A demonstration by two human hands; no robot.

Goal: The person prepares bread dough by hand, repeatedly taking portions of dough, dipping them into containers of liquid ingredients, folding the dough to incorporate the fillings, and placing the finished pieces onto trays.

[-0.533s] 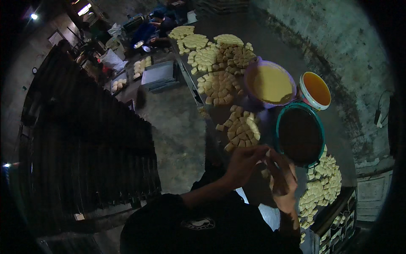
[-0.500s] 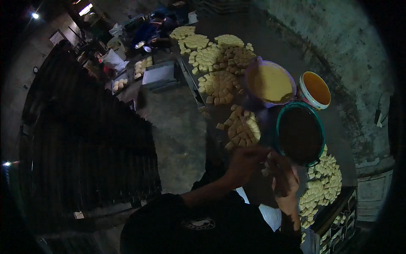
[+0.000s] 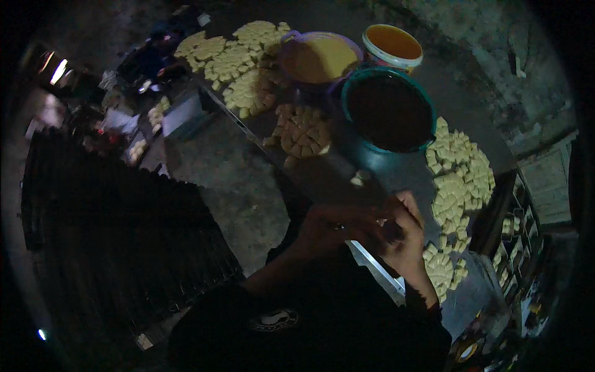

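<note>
Left hand (image 3: 331, 224) and right hand (image 3: 401, 239) together near table (image 3: 462, 93) edge, grip too dark to read, small dough lump (image 3: 357, 180) just beyond, cut dough pieces (image 3: 455, 192) either side, teal tub (image 3: 345, 102) ahead, purple tub (image 3: 289, 37), white bucket (image 3: 396, 61) behind.

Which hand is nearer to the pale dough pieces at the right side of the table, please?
The right. The right hand is just left of the pale dough pieces; the left hand is farther left, on the other side of the right hand.

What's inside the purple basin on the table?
The purple basin holds a yellow mass, its left part in shadow. Whatever lies beneath that surface, including the basin's bottom, is covered.
</note>
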